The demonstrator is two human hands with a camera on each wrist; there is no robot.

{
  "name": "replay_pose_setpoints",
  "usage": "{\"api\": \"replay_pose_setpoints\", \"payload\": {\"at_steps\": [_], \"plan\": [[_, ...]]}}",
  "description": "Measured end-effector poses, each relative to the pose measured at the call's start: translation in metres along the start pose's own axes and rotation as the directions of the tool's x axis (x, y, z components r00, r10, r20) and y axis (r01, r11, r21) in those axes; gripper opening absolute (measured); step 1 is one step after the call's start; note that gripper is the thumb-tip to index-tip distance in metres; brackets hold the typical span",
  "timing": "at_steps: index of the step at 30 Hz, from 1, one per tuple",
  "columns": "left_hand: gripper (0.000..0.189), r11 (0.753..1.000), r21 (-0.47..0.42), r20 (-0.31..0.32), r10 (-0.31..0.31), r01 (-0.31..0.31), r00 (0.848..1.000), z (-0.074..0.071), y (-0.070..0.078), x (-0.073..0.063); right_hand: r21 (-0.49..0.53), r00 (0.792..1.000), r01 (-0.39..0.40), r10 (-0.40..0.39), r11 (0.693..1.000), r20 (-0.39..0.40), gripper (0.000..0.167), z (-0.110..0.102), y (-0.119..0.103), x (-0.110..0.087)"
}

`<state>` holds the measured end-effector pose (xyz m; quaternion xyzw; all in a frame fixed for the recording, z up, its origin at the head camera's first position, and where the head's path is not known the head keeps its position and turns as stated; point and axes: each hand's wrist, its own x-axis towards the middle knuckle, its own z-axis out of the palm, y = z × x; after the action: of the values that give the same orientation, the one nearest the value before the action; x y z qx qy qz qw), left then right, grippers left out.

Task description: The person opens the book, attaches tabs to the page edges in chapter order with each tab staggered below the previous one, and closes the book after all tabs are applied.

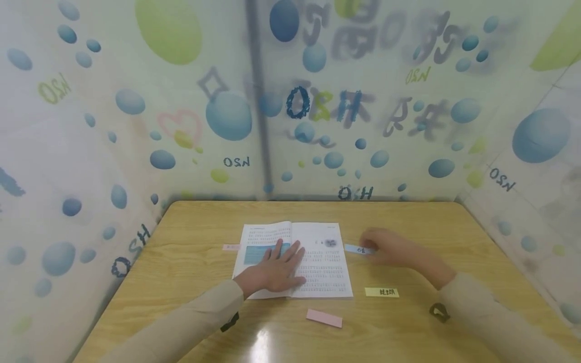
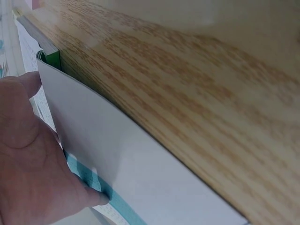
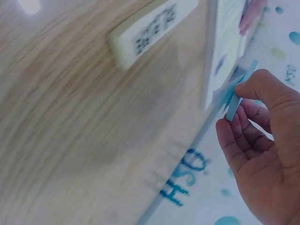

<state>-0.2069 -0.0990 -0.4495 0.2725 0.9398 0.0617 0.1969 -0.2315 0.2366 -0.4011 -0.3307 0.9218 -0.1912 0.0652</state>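
An open book [image 1: 323, 275] with printed pages lies on the wooden table. My left hand [image 1: 275, 269] rests on it across the middle fold, fingers spread; the left wrist view shows the thumb and fingers against the pages [image 2: 103, 122]. Just past the right edge of the book, my right hand [image 1: 388, 248] pinches a light blue paper strip [image 1: 356, 248] with dark writing. In the right wrist view the blue strip [image 3: 236, 98] sits between thumb and fingertips, its other end overlapping the page edge. A pink strip [image 1: 230, 247] sticks out from the book's left side.
A yellow strip [image 1: 382, 292] with dark writing lies right of the book, below my right hand. Nearer the front is a pink strip [image 1: 324, 318]. The wooden table [image 1: 195, 262] meets bubble-patterned walls [image 1: 386, 126] at the back and sides.
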Motion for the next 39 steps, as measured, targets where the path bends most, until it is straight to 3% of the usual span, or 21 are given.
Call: {"api": "replay_pose_setpoints", "payload": {"at_steps": [12,20,25,28,34,39], "plan": [[0.08,1.0,-0.011,-0.005,0.011,-0.012,1.0,-0.004,0.005,-0.007,0.038,0.99,0.135,-0.136,0.99,0.03,0.024,0.007,-0.029,0.019],[0.079,0.999,-0.037,-0.008,0.029,-0.029,1.0,-0.012,0.006,-0.006,0.02,0.992,0.113,-0.114,0.993,0.051,0.024,0.011,-0.039,0.022],[0.075,0.986,-0.13,-0.089,0.091,-0.103,0.992,-0.018,0.004,-0.002,0.024,0.991,0.112,-0.113,0.993,0.067,0.024,0.014,-0.044,0.023],[0.071,0.956,-0.243,-0.137,0.134,-0.165,0.981,-0.023,0.007,-0.002,0.025,0.985,0.16,-0.161,0.987,0.054,0.023,0.017,-0.047,0.026],[0.068,0.868,-0.421,-0.187,0.203,-0.265,0.961,-0.026,0.017,-0.01,0.019,0.974,0.224,-0.224,0.974,0.024,0.023,0.019,-0.054,0.032],[0.053,0.773,-0.529,-0.276,0.234,-0.351,0.932,-0.022,0.021,-0.013,0.028,0.969,0.249,-0.248,0.968,-0.009,0.024,0.02,-0.058,0.035]]}}
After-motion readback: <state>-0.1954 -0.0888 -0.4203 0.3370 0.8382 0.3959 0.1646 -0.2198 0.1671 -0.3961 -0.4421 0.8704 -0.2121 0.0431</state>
